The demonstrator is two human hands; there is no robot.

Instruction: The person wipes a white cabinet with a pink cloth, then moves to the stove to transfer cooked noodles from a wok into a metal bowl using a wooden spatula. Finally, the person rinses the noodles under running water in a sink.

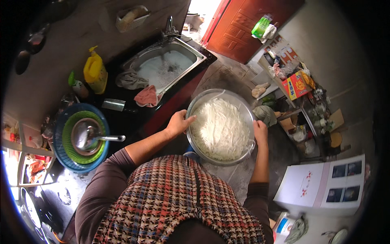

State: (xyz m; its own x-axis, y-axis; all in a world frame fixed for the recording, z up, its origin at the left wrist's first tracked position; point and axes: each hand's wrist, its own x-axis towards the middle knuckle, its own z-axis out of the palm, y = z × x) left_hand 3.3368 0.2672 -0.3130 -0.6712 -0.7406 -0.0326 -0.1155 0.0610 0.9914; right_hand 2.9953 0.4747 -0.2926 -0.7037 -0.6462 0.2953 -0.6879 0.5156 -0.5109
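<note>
A round stainless steel basin [192, 138] hangs above the floor in front of me, held by its rim on both sides. White shredded strips [221, 128], perhaps a vegetable, are heaped inside it; a few strands reach over the rim. My left hand [180, 122] grips the left side, thumb over the edge. On the opposite side my right hand [260, 131] holds the rim, its fingers partly hidden. To the left of the basin a pink cloth [147, 96] drapes over the black counter's front edge.
A steel sink [166, 65] holds cloudy water. On the counter lie a cleaver [113, 104], a grey rag [131, 80], a yellow bottle [96, 73], and blue and green baskets [102, 122] with a steel ladle [86, 135]. Loaded shelves [288, 113] and a white cabinet [304, 186] stand right; a red door [240, 27] is ahead.
</note>
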